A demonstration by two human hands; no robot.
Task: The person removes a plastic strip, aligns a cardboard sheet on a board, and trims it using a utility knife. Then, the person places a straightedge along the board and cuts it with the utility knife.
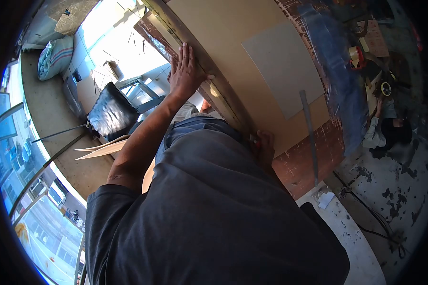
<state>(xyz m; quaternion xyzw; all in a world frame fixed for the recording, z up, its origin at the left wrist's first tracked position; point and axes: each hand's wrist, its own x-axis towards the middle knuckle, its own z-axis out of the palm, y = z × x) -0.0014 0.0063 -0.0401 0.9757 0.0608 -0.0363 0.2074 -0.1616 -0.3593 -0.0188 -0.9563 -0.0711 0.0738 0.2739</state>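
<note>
My left hand (185, 71) lies with its fingers stretched out on a long, narrow straight bar (223, 102), its thumb set apart. The bar runs diagonally along the near edge of a large tan board (223, 33). Close to the bar's lower end, my right hand (265, 142) is closed around a small red object (257, 142), mostly hidden by the fingers. A grey rectangular sheet (285, 66) lies on the tan board. Across the board's right part rests a thin grey rod (309, 135).
The worn reddish-brown tabletop (314, 156) shows under the board. Blue plastic (330, 71) and a tape roll (355, 57) lie beyond. Another person (390, 133) is at the far right. A black cushion-like bundle (111, 111) and a white sack (56, 57) are at left.
</note>
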